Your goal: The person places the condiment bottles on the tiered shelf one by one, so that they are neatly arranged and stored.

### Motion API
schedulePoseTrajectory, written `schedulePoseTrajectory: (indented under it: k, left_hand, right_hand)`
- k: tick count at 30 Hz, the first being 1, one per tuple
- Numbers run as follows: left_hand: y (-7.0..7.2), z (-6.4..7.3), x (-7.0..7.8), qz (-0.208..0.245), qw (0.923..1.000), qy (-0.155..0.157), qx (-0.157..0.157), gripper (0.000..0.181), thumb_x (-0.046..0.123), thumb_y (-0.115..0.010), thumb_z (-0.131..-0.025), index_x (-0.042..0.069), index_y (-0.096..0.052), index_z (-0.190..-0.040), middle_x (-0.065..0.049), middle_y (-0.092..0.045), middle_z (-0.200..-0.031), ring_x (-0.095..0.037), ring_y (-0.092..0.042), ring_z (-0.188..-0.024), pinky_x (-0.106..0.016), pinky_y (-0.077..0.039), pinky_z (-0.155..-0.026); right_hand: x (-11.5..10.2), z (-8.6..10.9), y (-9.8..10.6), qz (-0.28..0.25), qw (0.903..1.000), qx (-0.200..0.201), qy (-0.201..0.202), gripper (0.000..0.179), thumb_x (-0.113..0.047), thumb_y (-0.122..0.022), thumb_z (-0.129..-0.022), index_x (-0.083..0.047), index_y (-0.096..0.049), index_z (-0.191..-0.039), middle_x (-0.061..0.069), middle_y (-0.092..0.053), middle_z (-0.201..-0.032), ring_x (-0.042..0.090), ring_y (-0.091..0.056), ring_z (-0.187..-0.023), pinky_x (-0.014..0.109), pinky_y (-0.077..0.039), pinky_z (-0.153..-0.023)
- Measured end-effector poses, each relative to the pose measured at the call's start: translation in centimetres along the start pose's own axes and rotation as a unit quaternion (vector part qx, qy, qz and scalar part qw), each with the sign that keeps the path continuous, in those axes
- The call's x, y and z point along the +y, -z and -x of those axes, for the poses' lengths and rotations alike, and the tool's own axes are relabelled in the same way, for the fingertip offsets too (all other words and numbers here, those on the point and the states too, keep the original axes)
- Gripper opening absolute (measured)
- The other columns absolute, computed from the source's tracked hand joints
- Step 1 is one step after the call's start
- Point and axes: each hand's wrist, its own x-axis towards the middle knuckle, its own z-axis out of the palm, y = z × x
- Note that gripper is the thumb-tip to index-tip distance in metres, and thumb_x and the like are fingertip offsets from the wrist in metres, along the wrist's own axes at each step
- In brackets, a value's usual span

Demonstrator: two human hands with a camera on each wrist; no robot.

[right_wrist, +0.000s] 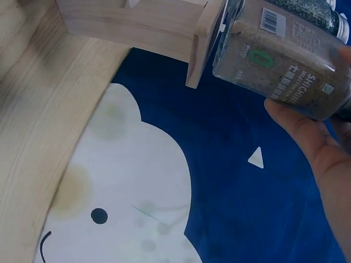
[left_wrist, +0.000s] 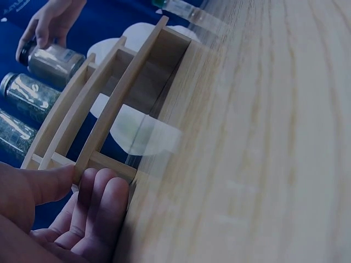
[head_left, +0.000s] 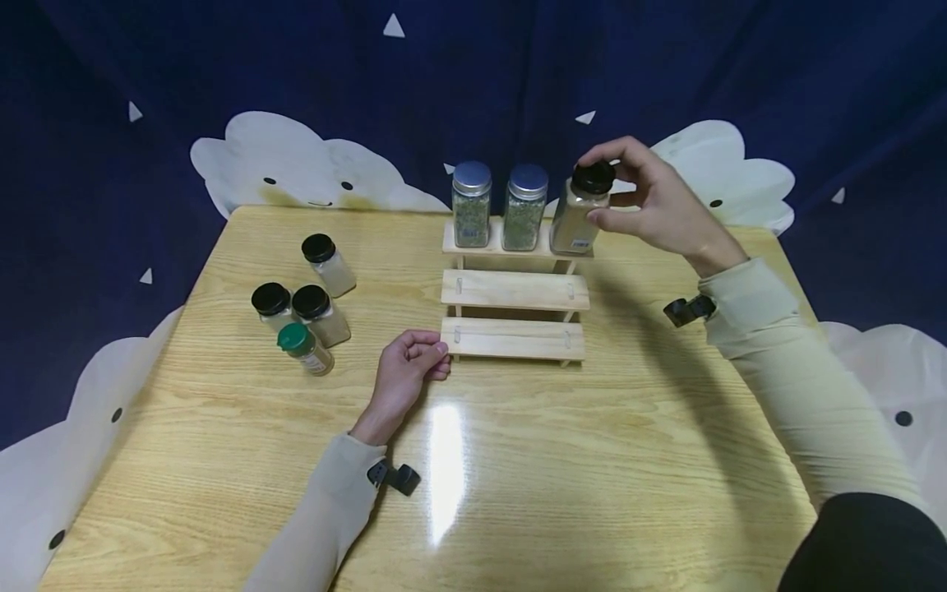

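My right hand (head_left: 651, 201) grips a black-capped spice jar (head_left: 575, 218) of brown powder by its cap and upper side. The jar is at the right end of the wooden rack's (head_left: 515, 289) top tier, tilted a little; the right wrist view shows its label and barcode (right_wrist: 272, 22). Beside it on that tier stand two silver-lidded jars of green herbs, the middle jar (head_left: 525, 210) and the left jar (head_left: 472, 205). My left hand (head_left: 405, 370) pinches the left end of the lowest tier (left_wrist: 118, 109) between thumb and fingers.
On the table's left stand a black-capped jar (head_left: 330, 267), two more black-capped jars, one of them the front jar (head_left: 329, 325), and a green-capped bottle (head_left: 307, 349). A dark blue curtain (head_left: 518, 82) with white clouds hangs behind the wooden table (head_left: 592, 460).
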Motion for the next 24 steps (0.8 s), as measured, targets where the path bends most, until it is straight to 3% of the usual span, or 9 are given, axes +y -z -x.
schedulePoseTrajectory:
  k: [12,24]
  left_hand:
    - [-0.02,-0.02,-0.06,0.001,1.0000,0.003,0.002,0.013,-0.010,-0.064,-0.105,-0.012,-0.061,-0.118,-0.013,-0.074,-0.088,-0.012,-0.073,-0.073,-0.023,-0.066,-0.069]
    - [0.06,-0.01,0.08,-0.013,0.9999,0.003,0.002,0.014,-0.008,-0.065,-0.106,-0.011,-0.062,-0.120,-0.020,-0.074,-0.094,-0.014,-0.072,-0.075,-0.024,-0.066,-0.071]
  right_hand:
    - [0.58,-0.14,-0.28,-0.008,0.9999,-0.002,0.007,0.059,0.021,-0.075,-0.087,-0.002,-0.063,-0.140,0.012,-0.064,-0.132,0.025,-0.064,-0.115,0.023,-0.059,-0.086]
    - [0.92,-0.09,-0.51,-0.038,0.9990,-0.005,0.022,0.059,0.022,-0.072,-0.088,0.001,-0.061,-0.141,0.013,-0.061,-0.137,0.026,-0.063,-0.118,0.024,-0.060,-0.094]
